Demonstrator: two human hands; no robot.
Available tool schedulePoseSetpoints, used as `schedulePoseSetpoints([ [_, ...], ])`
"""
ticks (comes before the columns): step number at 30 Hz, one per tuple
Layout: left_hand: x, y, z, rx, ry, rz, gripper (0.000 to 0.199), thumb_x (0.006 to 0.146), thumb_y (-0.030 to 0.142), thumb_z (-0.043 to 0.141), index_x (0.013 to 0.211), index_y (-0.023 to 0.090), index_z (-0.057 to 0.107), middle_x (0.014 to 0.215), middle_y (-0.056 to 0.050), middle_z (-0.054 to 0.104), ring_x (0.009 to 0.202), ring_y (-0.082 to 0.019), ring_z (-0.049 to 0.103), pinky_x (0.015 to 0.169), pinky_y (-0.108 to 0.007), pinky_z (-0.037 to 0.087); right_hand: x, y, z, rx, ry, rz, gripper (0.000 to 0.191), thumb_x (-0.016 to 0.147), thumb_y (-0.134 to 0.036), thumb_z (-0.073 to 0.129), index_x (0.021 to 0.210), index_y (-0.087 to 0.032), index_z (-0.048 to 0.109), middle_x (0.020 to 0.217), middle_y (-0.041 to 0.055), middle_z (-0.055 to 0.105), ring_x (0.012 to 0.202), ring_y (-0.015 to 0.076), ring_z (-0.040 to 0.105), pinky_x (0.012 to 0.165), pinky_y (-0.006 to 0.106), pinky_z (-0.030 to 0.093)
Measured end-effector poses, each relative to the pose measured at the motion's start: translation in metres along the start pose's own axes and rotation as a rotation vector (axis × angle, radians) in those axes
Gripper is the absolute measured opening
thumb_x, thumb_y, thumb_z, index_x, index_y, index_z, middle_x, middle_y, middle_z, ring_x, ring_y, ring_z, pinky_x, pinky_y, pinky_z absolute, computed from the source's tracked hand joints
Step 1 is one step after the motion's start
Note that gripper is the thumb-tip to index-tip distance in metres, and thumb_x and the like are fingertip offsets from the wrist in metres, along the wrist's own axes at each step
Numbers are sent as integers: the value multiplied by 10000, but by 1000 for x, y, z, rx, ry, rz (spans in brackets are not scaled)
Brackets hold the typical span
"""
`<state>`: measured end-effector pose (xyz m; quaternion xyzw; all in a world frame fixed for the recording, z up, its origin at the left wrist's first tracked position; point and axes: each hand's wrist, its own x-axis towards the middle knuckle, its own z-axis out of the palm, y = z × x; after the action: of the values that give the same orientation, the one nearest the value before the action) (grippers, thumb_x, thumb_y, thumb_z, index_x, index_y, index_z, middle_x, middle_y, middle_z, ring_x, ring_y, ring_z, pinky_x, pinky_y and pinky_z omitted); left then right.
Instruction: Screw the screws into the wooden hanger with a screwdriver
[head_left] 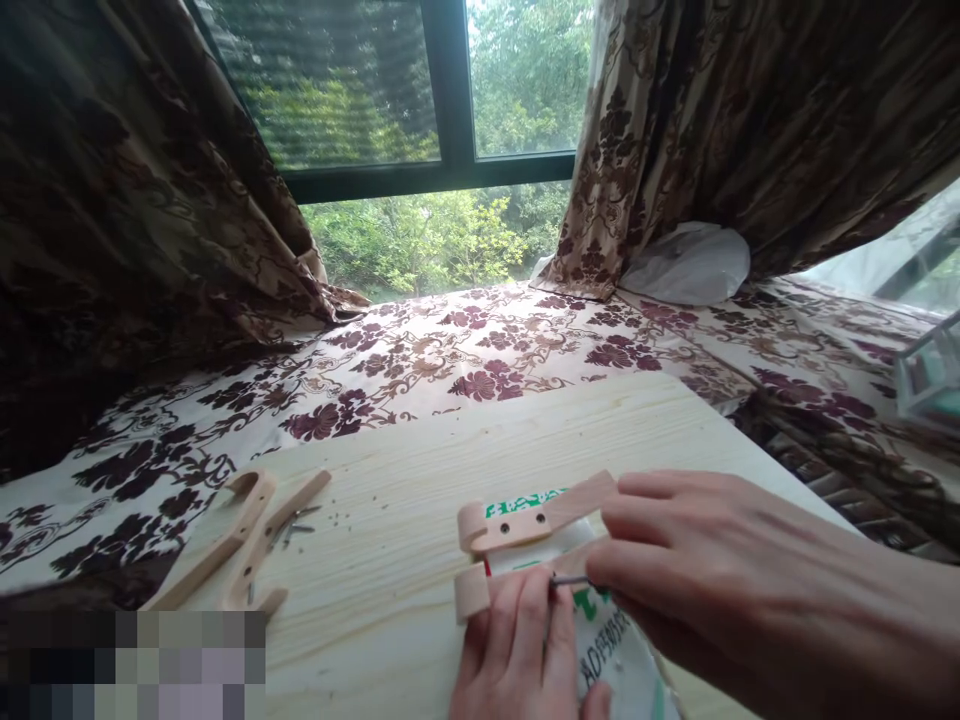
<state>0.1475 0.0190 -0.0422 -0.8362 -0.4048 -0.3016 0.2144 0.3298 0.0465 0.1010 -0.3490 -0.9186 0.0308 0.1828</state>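
The left hand [517, 648] presses the nearer wooden hook [472, 594] at six o'clock, grip unclear; the right hand [697, 545] pinches a thin metal shaft [571, 580], best kept straight.

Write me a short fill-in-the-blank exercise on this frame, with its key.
A thin grey shaft extends from the ____ hand.
The farther wooden hook, just beyond the left hand, shows ____ dark round spots.
Small metal pieces lie on the board to the ____ of both hands.
The cloth beyond the board has a ____ pattern.
Missing words: right; two; left; floral.
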Motion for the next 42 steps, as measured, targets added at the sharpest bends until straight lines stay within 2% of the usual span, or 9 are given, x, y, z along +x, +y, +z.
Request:
schedulePoseSetpoints([
  [3,1,-7,-9,41,-118,101,421,875,540,426,1070,213,604,1039,-26,659,966,-191,592,808,-312,455,15,-6,-13,-14,-202,-113,213,796,-23,504,770,-203,613,700,8,620,632,133,570,704,245,475],
  [7,-1,-8,-14,77,-182,67,460,867,571,421,1120,224,587,1100,-38,634,1030,-220,573,856,-340,459,27,-10,-15,-75,-183,-248,244,785,-11,502,652,-198,585,604,-10,568,576,133,522,696,267,456],
  [10,1,-8,-15,67,-179,82,467,851,573,452,1129,223,587,1092,-36,637,1025,-213,578,838,-321,474,32,-9,-9,-106,-210,-274,259,763,-37,544,563,-203,546,558,-20,537,530,125,474,624,268,433],
  [16,2,-7,-15,29,-204,66,494,844,579,469,1169,221,569,1154,-29,613,1064,-207,561,856,-303,471,38,-6,-15,-118,-322,-211,178,716,1,573,688,-171,606,636,7,588,593,135,498,570,269,381],
  [21,-6,-6,-8,42,-196,67,555,845,585,452,1228,189,523,1167,-45,595,1049,-220,551,833,-316,468,43,-2,-19,-88,-450,-182,98,770,-60,580,768,-146,626,685,47,605,634,151,498,568,278,343],
  [26,-3,-6,-11,-5,-238,27,534,840,563,469,1225,195,517,1178,-41,581,1058,-218,539,861,-320,454,47,0,-20,-67,-543,-135,94,825,-106,551,806,-139,637,716,56,614,659,160,496,557,285,316],
  [33,1,-3,-16,-36,-254,-3,511,854,508,467,1244,179,503,1225,-45,562,1076,-218,530,870,-316,441,49,1,-19,-104,-533,-159,113,814,-111,560,720,-145,613,665,35,583,604,140,440,523,279,278],
  [40,2,-2,-19,-22,-317,-3,465,861,514,462,1210,214,526,1239,-19,565,1131,-213,506,907,-317,419,50,2,-14,-76,-427,-271,124,757,-53,541,694,-147,593,643,4,549,555,119,371,503,272,275],
  [42,1,-3,-18,-19,-320,-9,473,863,516,457,1218,209,521,1246,-27,558,1126,-218,507,903,-321,421,51,2,-14,-82,-439,-263,127,756,-55,538,683,-148,584,628,6,539,555,121,369,502,272,273],
])
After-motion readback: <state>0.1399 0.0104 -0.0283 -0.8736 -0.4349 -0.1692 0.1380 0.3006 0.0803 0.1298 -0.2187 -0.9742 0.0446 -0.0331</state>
